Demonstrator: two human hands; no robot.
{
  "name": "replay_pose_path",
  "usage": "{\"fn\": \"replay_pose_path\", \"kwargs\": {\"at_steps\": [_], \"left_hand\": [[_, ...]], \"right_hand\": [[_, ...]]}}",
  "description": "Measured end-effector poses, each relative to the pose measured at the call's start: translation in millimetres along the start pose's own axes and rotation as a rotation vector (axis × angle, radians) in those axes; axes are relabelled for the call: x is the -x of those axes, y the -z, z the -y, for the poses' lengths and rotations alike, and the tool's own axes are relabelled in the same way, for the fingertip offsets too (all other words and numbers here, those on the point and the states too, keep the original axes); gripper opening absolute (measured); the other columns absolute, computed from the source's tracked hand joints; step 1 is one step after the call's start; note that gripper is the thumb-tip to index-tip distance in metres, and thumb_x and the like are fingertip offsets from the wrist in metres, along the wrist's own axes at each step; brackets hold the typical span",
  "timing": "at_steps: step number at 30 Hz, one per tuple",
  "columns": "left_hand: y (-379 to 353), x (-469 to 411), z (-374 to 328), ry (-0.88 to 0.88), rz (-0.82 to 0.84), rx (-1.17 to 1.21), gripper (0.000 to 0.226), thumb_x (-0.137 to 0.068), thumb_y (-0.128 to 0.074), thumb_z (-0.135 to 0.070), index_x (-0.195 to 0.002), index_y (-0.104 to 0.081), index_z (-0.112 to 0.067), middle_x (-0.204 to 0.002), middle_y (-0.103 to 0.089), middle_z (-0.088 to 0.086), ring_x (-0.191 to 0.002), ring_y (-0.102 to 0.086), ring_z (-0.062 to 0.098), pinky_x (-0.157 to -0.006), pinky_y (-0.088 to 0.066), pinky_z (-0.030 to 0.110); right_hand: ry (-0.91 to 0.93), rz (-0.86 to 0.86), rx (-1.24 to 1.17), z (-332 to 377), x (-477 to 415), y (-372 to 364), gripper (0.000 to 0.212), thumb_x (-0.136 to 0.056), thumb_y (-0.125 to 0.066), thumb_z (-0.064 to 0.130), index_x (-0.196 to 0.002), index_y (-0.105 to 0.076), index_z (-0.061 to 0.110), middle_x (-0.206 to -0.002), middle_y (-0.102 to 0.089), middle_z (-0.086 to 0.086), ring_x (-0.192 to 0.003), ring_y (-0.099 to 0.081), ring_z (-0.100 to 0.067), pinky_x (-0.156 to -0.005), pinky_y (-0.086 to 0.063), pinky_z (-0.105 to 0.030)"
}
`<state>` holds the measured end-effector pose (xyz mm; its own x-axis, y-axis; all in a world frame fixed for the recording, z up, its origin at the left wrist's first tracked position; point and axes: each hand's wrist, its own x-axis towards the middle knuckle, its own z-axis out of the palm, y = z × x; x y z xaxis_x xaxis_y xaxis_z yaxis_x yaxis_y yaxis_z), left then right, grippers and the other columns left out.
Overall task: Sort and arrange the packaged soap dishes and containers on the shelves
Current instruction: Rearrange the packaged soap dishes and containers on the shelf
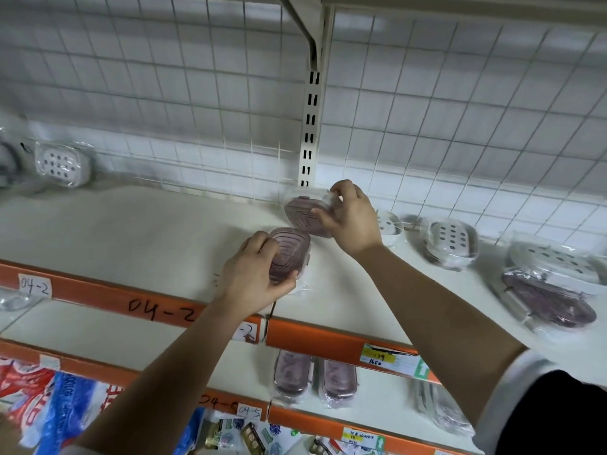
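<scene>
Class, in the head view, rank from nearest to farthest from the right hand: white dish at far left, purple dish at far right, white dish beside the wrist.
1. White dish beside the wrist, right of the right hand.
2. Purple dish at far right, right end of the shelf.
3. White dish at far left, by the back grid.

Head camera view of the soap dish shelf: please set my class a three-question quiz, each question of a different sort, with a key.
1. True or false: the left grip holds a mauve ribbed plastic soap dish in clear wrap.
2. Where is the second mauve wrapped dish, held by the right grip? A by the slotted cream upright post at the shelf's back; B on the lower shelf; C hanging on the wire grid.
3. Fill in: the handwriting on the upper orange shelf edge reads ___.
Key: 1 true; 2 A; 3 04-2.
</scene>
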<state>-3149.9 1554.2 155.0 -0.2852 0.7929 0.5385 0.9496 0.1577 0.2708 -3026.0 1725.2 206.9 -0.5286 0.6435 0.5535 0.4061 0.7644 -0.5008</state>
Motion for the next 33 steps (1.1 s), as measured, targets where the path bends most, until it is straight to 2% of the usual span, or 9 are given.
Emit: {"fn": "replay_pose_path", "kwargs": {"at_steps": [5, 11, 15, 19, 22, 25, 28, 30, 33], "left_hand": [[1.9, 0.1, -1.2, 0.004, 0.014, 0.012, 0.042, -0.072, -0.066, -0.045, -0.094, -0.059, -0.010, -0.104, -0.059, 0.002, -0.097, -0.058, 0.025, -0.066, -0.054, 0.037], [5.9, 0.4, -3.8, -0.013, 0.066, 0.013, 0.066, -0.075, -0.041, -0.060, -0.117, -0.066, -0.014, -0.117, -0.060, 0.004, -0.111, -0.055, 0.027, -0.077, -0.055, 0.040], [3.1, -0.7, -1.2, -0.026, 0.060, 0.005, 0.066, -0.078, -0.043, -0.064, -0.111, -0.068, -0.013, -0.111, -0.060, 0.005, -0.107, -0.055, 0.030, -0.077, -0.055, 0.041], [-1.3, -1.1, 3.3, -0.068, 0.044, -0.003, 0.067, -0.081, -0.045, -0.067, -0.110, -0.068, -0.011, -0.107, -0.060, 0.006, -0.101, -0.057, 0.031, -0.083, -0.052, 0.039], [-3.8, -1.5, 5.7, -0.060, 0.057, 0.041, 0.068, -0.081, -0.046, -0.069, -0.112, -0.066, -0.012, -0.111, -0.058, 0.005, -0.101, -0.059, 0.029, -0.084, -0.053, 0.039], [-5.8, -1.0, 6.6, -0.039, 0.056, 0.090, 0.067, -0.079, -0.048, -0.069, -0.110, -0.065, -0.011, -0.113, -0.055, 0.005, -0.094, -0.062, 0.026, -0.077, -0.054, 0.035], [-8.0, -0.5, 6.5, -0.037, 0.048, 0.098, 0.060, -0.080, -0.057, -0.062, -0.106, -0.066, -0.008, -0.111, -0.055, 0.007, -0.091, -0.063, 0.027, -0.073, -0.052, 0.031], [-8.7, -0.6, 6.6, -0.034, 0.050, 0.089, 0.051, -0.081, -0.068, -0.052, -0.106, -0.066, -0.007, -0.112, -0.055, 0.008, -0.091, -0.063, 0.028, -0.073, -0.049, 0.030], [-5.3, 0.2, 4.8, -0.029, 0.065, 0.075, 0.049, -0.081, -0.072, -0.047, -0.107, -0.067, -0.006, -0.114, -0.056, 0.008, -0.093, -0.064, 0.029, -0.076, -0.051, 0.032]], "right_hand": [[-0.133, -0.100, -0.072, -13.6, 32.7, 15.8, 0.050, -0.082, -0.072, 0.040, -0.113, -0.045, 0.011, -0.094, -0.056, -0.003, -0.081, -0.053, -0.022, -0.066, -0.033, -0.028], [-0.200, -0.131, -0.091, -33.5, 77.9, 35.8, 0.044, -0.087, -0.060, 0.039, -0.124, -0.054, 0.015, -0.114, -0.058, -0.009, -0.085, -0.048, -0.005, -0.072, -0.035, -0.024], [-0.290, -0.061, 0.003, -36.9, 91.7, 44.3, 0.026, -0.094, -0.057, 0.035, -0.110, -0.064, 0.017, -0.094, -0.067, -0.010, -0.082, -0.062, -0.028, -0.069, -0.045, -0.033], [-0.304, -0.077, 0.118, -36.9, 102.2, 44.8, 0.026, -0.092, -0.058, 0.030, -0.104, -0.067, 0.009, -0.109, -0.062, -0.012, -0.095, -0.060, -0.032, -0.072, -0.046, -0.035], [-0.227, -0.081, 0.081, -33.5, 108.6, 44.4, 0.032, -0.091, -0.055, 0.015, -0.122, -0.059, 0.009, -0.130, -0.053, -0.013, -0.117, -0.051, -0.034, -0.089, -0.046, -0.037], [-0.082, 0.034, 0.075, -28.3, 109.9, 44.3, 0.048, -0.090, -0.050, 0.004, -0.135, -0.056, 0.018, -0.150, -0.040, -0.011, -0.133, -0.042, -0.032, -0.105, -0.041, -0.038], [-0.123, 0.064, 0.118, -20.3, 111.5, 41.3, 0.039, -0.094, -0.055, 0.032, -0.132, -0.056, 0.022, -0.153, -0.037, 0.000, -0.129, -0.048, -0.028, -0.095, -0.049, -0.043], [-0.180, 0.090, 0.191, -16.2, 112.9, 38.9, 0.063, -0.086, -0.058, 0.057, -0.137, -0.047, 0.022, -0.153, -0.034, 0.002, -0.127, -0.048, -0.027, -0.092, -0.051, -0.042], [-0.221, 0.098, 0.236, -10.2, 114.8, 35.2, 0.076, -0.078, -0.064, 0.062, -0.134, -0.042, 0.016, -0.152, -0.032, 0.000, -0.127, -0.044, -0.028, -0.091, -0.051, -0.043]]}}
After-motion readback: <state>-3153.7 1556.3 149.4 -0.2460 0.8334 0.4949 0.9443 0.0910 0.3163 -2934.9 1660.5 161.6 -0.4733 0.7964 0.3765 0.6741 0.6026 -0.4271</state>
